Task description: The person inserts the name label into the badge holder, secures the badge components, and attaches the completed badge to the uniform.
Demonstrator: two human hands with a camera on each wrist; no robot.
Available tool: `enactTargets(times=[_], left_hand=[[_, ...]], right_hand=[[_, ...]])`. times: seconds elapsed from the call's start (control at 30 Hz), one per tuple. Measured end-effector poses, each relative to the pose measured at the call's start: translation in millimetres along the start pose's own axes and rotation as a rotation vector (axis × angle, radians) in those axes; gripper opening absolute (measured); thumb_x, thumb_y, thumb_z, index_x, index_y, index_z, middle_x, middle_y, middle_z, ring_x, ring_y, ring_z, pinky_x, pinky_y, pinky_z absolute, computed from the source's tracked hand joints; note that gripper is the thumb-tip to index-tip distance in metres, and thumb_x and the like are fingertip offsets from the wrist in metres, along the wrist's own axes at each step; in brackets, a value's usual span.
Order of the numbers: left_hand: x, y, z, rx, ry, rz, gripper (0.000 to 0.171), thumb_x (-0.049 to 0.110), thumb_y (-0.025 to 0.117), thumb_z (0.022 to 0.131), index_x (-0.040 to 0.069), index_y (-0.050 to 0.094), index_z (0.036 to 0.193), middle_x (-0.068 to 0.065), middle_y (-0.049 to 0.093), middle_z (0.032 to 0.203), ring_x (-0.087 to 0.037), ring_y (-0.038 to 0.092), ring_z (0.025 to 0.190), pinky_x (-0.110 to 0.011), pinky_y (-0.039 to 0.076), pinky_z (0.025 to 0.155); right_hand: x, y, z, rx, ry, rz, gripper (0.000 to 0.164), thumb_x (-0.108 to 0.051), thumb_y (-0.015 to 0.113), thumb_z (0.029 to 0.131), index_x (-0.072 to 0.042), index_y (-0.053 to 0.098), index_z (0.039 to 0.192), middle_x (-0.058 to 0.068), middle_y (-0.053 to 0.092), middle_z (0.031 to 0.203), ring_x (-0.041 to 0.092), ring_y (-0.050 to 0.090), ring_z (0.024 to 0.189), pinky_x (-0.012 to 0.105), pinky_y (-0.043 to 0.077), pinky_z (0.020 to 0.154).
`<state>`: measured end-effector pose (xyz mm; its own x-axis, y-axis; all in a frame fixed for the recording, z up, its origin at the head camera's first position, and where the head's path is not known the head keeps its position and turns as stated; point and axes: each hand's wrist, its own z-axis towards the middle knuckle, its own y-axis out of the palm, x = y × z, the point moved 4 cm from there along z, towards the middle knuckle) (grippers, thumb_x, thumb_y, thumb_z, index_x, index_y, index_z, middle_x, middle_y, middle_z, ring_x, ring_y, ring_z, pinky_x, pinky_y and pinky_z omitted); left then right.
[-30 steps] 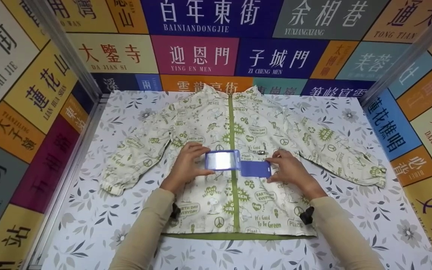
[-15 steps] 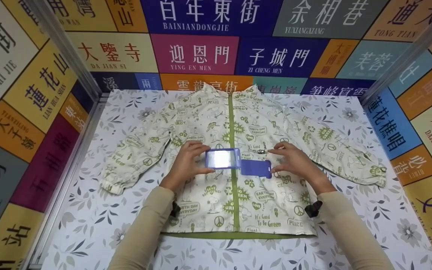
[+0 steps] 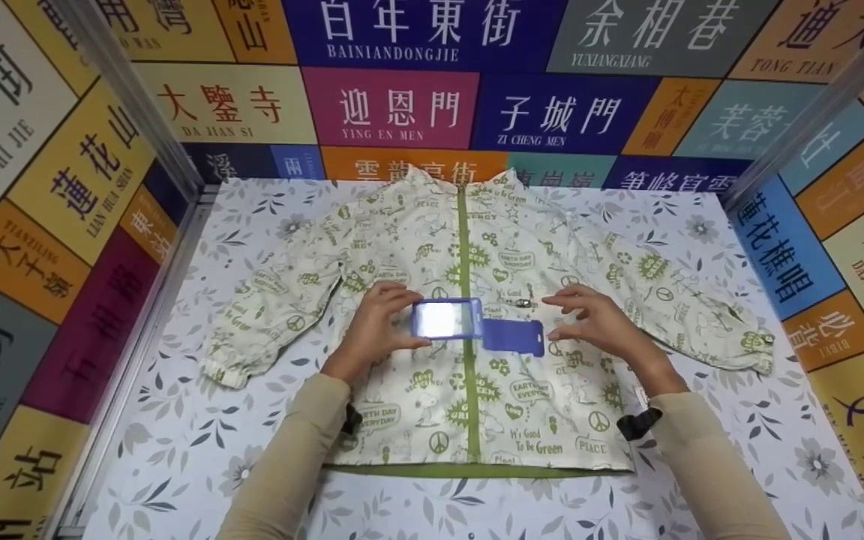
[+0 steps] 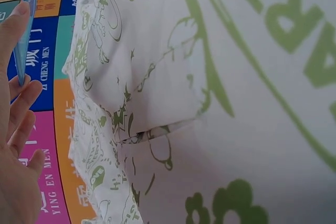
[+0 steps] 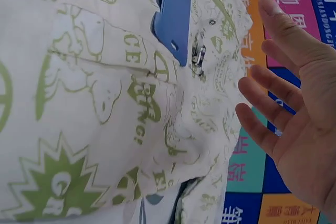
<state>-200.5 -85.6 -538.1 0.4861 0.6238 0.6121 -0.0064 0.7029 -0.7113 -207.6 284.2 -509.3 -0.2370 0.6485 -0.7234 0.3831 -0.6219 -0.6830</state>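
Observation:
My left hand (image 3: 373, 328) pinches the left end of a blue-framed, clear-windowed card holder (image 3: 443, 319) between thumb and fingers. In the left wrist view the holder shows nearly edge-on. At its right end sits a flat blue panel (image 3: 513, 337) with a small slot near one end; in the head view the two meet at their edges. My right hand (image 3: 595, 322) stands just right of this panel, fingers apart and holding nothing. Underneath both pieces, a white jacket (image 3: 424, 420) with green print and a green front strip is spread face up, sleeves out.
A small metal piece (image 3: 523, 303) is on the jacket, above the blue panel. The jacket lies on a table (image 3: 177, 465) with a leaf-and-flower pattern. Walls of coloured sign panels (image 3: 391, 109) with metal corner posts (image 3: 136, 97) enclose the back and sides.
My right hand has let go of the blue panel and drawn back a little to the right, its fingers now apart. The left hand and card holder stay almost where they were.

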Motion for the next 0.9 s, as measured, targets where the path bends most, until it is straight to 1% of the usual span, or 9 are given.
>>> enactTargets(times=[0.07,0.13,0.2,0.3,0.4,0.53,0.67,0.83,0.9], left_hand=[[-0.5,-0.7,-0.2,0.007,0.002,0.001,0.074,0.046,0.092,0.059,0.013,0.070,0.122,-0.004,0.071,0.122,-0.025,0.054,0.123,-0.045,0.046,0.109],[-0.8,-1.2,-0.1,0.007,0.001,0.003,0.074,0.046,0.092,0.059,0.013,0.070,0.122,-0.004,0.071,0.121,-0.025,0.054,0.123,-0.045,0.045,0.109],[-1.1,-1.4,-0.1,0.003,-0.003,0.007,0.075,0.047,0.092,0.059,0.013,0.070,0.122,-0.003,0.071,0.121,-0.025,0.053,0.124,-0.045,0.045,0.109],[-1.4,-1.2,-0.1,0.000,-0.006,0.002,0.074,0.046,0.092,0.060,0.013,0.070,0.123,-0.003,0.071,0.121,-0.026,0.053,0.125,-0.045,0.045,0.109],[-1.8,-1.1,-0.9,0.002,-0.005,-0.007,0.073,0.045,0.092,0.061,0.014,0.070,0.123,-0.004,0.071,0.122,-0.026,0.053,0.125,-0.046,0.046,0.109],[-1.9,0.1,-2.0,-0.005,0.003,-0.008,0.072,0.045,0.091,0.063,0.014,0.070,0.124,-0.004,0.070,0.123,-0.026,0.053,0.126,-0.045,0.045,0.109],[-2.0,1.4,-2.3,-0.012,0.005,-0.011,0.072,0.047,0.090,0.064,0.013,0.069,0.124,-0.003,0.070,0.124,-0.027,0.053,0.126,-0.045,0.045,0.109],[-2.1,2.2,-2.6,-0.008,0.003,-0.008,0.072,0.047,0.090,0.063,0.014,0.069,0.124,-0.004,0.071,0.123,-0.026,0.053,0.125,-0.045,0.046,0.109],[-2.1,2.5,-2.6,-0.009,0.001,-0.009,0.073,0.047,0.091,0.062,0.013,0.070,0.123,-0.003,0.071,0.123,-0.026,0.053,0.125,-0.044,0.046,0.109]], right_hand=[[4.8,-5.1,-8.0,0.029,-0.004,0.009,0.061,-0.031,0.081,0.081,-0.017,0.060,0.137,0.010,0.054,0.138,0.037,0.055,0.114,0.053,0.049,0.094],[10.0,-11.5,-17.6,0.058,-0.005,-0.015,0.059,-0.033,0.080,0.082,-0.020,0.061,0.136,0.009,0.057,0.135,0.034,0.055,0.112,0.047,0.051,0.091],[16.4,-18.6,-28.7,0.088,0.005,-0.036,0.057,-0.033,0.080,0.082,-0.022,0.062,0.135,0.009,0.059,0.131,0.026,0.056,0.109,0.038,0.052,0.088],[28.2,-28.7,-46.6,0.121,0.044,-0.072,0.055,-0.034,0.079,0.082,-0.023,0.063,0.133,0.007,0.061,0.128,0.010,0.056,0.104,0.024,0.050,0.084],[41.2,-36.6,-64.3,0.139,0.087,-0.081,0.054,-0.034,0.078,0.083,-0.020,0.063,0.133,0.008,0.061,0.128,0.005,0.055,0.103,0.018,0.049,0.081],[60.1,-42.9,-89.3,0.150,0.149,-0.105,0.051,-0.034,0.077,0.086,-0.016,0.064,0.132,0.008,0.061,0.128,0.014,0.057,0.105,0.017,0.049,0.079],[82.9,-44.5,-114.3,0.158,0.210,-0.138,0.047,-0.035,0.076,0.086,-0.016,0.067,0.129,0.007,0.061,0.127,0.008,0.057,0.106,0.018,0.050,0.079],[108.4,-40.2,-137.8,0.173,0.241,-0.187,0.043,-0.036,0.078,0.084,-0.016,0.072,0.121,0.007,0.065,0.119,0.013,0.059,0.104,0.023,0.050,0.082],[114.9,-37.4,-144.2,0.178,0.241,-0.198,0.040,-0.034,0.079,0.083,-0.016,0.073,0.118,0.007,0.066,0.115,0.012,0.059,0.101,0.022,0.048,0.081]])
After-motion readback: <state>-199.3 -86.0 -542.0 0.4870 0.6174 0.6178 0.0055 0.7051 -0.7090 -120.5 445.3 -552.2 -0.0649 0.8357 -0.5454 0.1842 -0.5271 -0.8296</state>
